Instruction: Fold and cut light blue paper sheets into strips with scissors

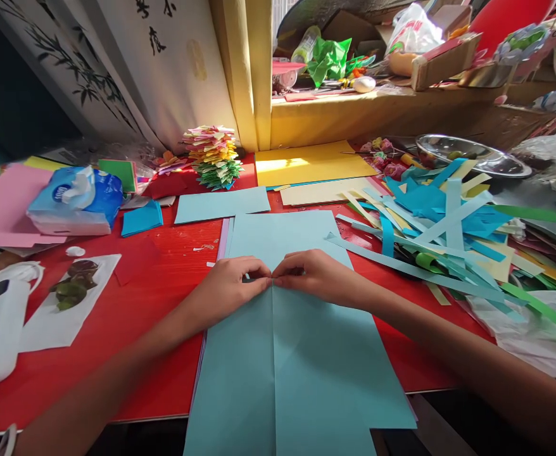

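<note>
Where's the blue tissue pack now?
In the head view, the tissue pack sits on the left, between the pink paper and the small blue paper stack.

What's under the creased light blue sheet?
More light blue paper shows beyond the creased sheet, with a lilac edge at left. The creased sheet covers the rest, so I can't tell how many layers there are.
</note>
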A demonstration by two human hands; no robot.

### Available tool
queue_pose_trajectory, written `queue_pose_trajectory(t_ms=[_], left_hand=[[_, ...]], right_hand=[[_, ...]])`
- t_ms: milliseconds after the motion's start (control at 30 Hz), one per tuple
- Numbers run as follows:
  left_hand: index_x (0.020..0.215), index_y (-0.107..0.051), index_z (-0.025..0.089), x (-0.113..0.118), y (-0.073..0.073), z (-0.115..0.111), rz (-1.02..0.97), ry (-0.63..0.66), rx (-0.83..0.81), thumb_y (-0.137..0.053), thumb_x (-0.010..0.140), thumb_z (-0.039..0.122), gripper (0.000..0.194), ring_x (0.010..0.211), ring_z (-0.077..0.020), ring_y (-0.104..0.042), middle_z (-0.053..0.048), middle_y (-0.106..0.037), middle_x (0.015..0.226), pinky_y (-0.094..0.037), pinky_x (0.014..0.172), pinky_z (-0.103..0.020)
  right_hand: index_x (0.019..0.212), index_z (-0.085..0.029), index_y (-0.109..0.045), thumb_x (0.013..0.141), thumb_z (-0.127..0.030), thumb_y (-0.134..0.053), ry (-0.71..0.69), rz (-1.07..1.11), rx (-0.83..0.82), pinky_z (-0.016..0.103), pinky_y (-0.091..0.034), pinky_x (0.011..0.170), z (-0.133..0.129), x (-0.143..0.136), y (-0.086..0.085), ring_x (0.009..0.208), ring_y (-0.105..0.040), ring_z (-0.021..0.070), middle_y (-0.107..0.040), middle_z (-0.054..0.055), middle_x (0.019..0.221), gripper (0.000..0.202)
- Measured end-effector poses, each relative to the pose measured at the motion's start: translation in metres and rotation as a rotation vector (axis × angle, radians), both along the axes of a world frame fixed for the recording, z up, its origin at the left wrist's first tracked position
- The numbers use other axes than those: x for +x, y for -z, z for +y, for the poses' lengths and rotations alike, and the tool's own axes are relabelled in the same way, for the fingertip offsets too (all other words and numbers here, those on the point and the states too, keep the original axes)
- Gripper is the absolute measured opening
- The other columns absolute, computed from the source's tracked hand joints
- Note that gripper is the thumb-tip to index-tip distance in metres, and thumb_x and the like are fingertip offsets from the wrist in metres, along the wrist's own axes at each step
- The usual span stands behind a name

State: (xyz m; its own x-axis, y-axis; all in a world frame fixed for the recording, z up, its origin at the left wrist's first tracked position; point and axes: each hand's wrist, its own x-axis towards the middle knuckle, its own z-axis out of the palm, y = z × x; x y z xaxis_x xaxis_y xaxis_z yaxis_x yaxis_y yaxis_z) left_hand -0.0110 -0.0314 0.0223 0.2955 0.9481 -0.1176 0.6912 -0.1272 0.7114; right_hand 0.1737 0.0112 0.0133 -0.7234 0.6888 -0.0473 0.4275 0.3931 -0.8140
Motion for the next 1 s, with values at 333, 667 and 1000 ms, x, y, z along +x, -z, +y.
queue_pose_trajectory(t_ms=[333, 667, 1000], left_hand=[[0.072, -0.065, 0.019, 0.002, 0.007, -0.001, -0.163, -0.136, -0.137, -0.053, 0.073, 0.029, 0.016, 0.068, -0.0146, -0.054, 0.002, -0.061, 0.069, -0.039, 0.057, -0.022], [0.068, -0.068, 0.017, 0.003, 0.005, -0.002, -0.312, -0.272, -0.278, -0.06, 0.067, 0.032, 0.017, 0.059, -0.0148, -0.055, 0.001, -0.062, 0.062, -0.041, 0.051, -0.022], [0.063, -0.067, 0.015, 0.004, 0.002, -0.006, -0.478, -0.35, -0.442, -0.064, 0.064, 0.03, 0.015, 0.053, -0.0133, -0.053, 0.0, -0.059, 0.056, -0.04, 0.046, -0.022]], right_hand=[[0.08, -0.015, -0.069, 0.081, -0.016, -0.05, 0.012, 0.007, 0.124, 0.022, -0.036, 0.057, -0.01, -0.003, -0.002, 0.063, -0.051, 0.0094, -0.062, 0.002, 0.076, 0.019], [0.083, -0.016, -0.069, 0.081, -0.014, -0.05, -0.007, 0.025, 0.207, 0.021, -0.035, 0.056, -0.012, -0.004, -0.002, 0.061, -0.05, 0.0085, -0.063, 0.002, 0.079, 0.019], [0.087, -0.018, -0.069, 0.083, -0.017, -0.05, -0.051, -0.012, 0.295, 0.023, -0.035, 0.058, -0.012, -0.002, -0.002, 0.064, -0.052, 0.0099, -0.062, 0.002, 0.08, 0.02]])
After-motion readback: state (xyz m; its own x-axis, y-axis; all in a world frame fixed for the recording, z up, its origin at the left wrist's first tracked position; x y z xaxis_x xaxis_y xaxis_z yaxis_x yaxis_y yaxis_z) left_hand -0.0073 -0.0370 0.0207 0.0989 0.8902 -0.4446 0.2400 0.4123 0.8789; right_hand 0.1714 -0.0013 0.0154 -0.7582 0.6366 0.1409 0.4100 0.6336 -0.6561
